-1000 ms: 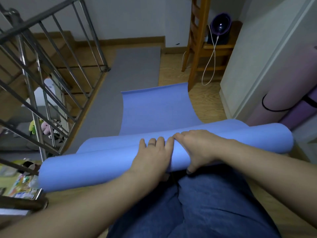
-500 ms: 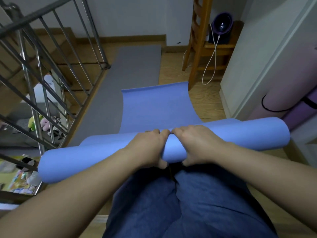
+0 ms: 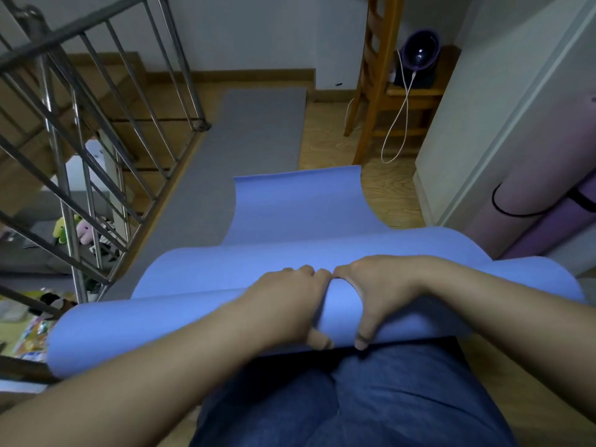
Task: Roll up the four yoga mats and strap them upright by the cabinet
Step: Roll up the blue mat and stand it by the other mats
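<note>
Blue yoga mat [image 3: 167, 324] half rolled at 6 o'clock, over the lap [image 3: 371, 398], tail flat toward 12. Left hand [image 3: 283, 304] and right hand [image 3: 380, 295] side by side mid-roll, both curled round it. Grey mat [image 3: 254, 140] flat at 11; purple rolls [image 3: 545, 217] at 3.

Plain periwinkle-blue mat [image 3: 290, 214], flat grey mat [image 3: 254, 133], two rolled mats [image 3: 529, 201] — pale pink, purple — dark blue jeans [image 3: 371, 398]

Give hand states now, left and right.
Left hand: grips the blue mat at its rolled part.
Right hand: grips the same roll, thumb underneath.
</note>
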A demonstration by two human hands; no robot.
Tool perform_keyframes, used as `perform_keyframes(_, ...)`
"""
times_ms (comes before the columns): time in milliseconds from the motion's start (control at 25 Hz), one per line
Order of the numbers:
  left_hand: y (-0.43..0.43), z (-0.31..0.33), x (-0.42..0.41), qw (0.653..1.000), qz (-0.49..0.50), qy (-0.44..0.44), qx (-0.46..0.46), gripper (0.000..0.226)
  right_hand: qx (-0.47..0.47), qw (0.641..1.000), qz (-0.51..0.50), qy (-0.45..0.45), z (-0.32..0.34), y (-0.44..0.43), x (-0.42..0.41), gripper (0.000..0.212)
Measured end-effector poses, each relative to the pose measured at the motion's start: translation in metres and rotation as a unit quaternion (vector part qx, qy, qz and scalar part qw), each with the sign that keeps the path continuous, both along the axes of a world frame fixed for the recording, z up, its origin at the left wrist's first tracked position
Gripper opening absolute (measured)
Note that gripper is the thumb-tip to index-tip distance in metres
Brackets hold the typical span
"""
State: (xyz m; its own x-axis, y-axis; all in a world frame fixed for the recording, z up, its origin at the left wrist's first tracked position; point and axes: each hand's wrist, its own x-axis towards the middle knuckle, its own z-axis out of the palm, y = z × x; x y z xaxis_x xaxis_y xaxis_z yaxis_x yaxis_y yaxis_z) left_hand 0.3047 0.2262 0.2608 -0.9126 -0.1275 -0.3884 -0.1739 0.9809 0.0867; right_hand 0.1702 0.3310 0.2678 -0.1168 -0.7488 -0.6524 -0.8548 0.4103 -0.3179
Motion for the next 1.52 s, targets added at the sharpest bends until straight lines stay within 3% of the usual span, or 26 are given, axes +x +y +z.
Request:
perform_keyframes(80, 0.012, -0.008, 0.007, 0.997, -0.022, 0.045, -0.062, 0.083, 0.033, 0.998, -0.014, -0.042, -0.001, -0.008, -0.008, 0.077)
perform_keyframes(160, 0.008, -0.011, 0.007, 0.999, -0.007, 0.04, -0.033, 0.086, 0.043, 0.999, -0.017, -0.026, -0.003, -0.009, -0.005, 0.08)
perform_keyframes(240, -0.009, -0.009, -0.002, 0.999, 0.015, 0.02, 0.037, 0.083, -0.022, 0.993, 0.004, 0.119, -0.006, 0.0, 0.009, 0.086)
perform_keyframes(320, -0.021, -0.006, -0.01, 0.997, 0.027, -0.016, 0.073, 0.078, -0.162, 0.943, 0.066, 0.285, -0.019, 0.017, 0.029, 0.087)
perform_keyframes(360, -0.021, -0.007, -0.012, 0.996, 0.031, -0.018, 0.081, 0.077, -0.198, 0.925, 0.079, 0.314, -0.026, 0.023, 0.036, 0.084)
perform_keyframes(440, -0.013, -0.012, -0.009, 0.998, 0.035, 0.018, 0.041, 0.077, -0.205, 0.935, 0.065, 0.281, -0.026, 0.023, 0.031, 0.078)
perform_keyframes(560, 0.004, -0.023, 0.004, 0.989, -0.004, 0.096, -0.116, 0.089, -0.138, 0.975, 0.033, 0.168, -0.012, 0.006, 0.005, 0.084)
perform_keyframes(640, 0.002, -0.023, 0.002, 0.986, -0.003, 0.102, -0.134, 0.093, -0.115, 0.982, 0.018, 0.146, -0.01, -0.001, -0.003, 0.089)
perform_keyframes(720, -0.007, -0.024, -0.004, 0.988, 0.0, 0.107, -0.109, 0.09, -0.166, 0.963, 0.02, 0.211, -0.022, 0.003, 0.003, 0.088)
perform_keyframes(800, -0.012, -0.024, -0.008, 0.992, 0.01, 0.096, -0.087, 0.087, -0.248, 0.917, 0.043, 0.31, -0.043, 0.012, 0.019, 0.089)
perform_keyframes(880, -0.018, -0.027, -0.008, 0.993, 0.019, 0.092, -0.076, 0.086, -0.323, 0.889, 0.029, 0.322, -0.056, 0.015, 0.021, 0.085)
perform_keyframes(1120, -0.003, -0.025, -0.005, 0.981, 0.039, 0.105, -0.155, 0.083, -0.207, 0.944, 0.03, 0.256, -0.026, -0.005, 0.008, 0.078)
perform_keyframes(1280, -0.01, 0.005, 0.005, 0.993, 0.018, 0.101, -0.056, 0.082, -0.146, 0.967, 0.05, 0.202, 0.015, -0.002, 0.016, 0.084)
perform_keyframes(1400, -0.003, 0.011, 0.016, 1.0, -0.001, 0.003, 0.022, 0.087, -0.035, 0.989, 0.053, 0.132, 0.024, 0.006, 0.027, 0.092)
perform_keyframes(1520, -0.01, 0.011, 0.004, 0.989, 0.02, -0.104, 0.104, 0.083, -0.055, 0.99, 0.022, 0.131, 0.011, 0.016, 0.036, 0.097)
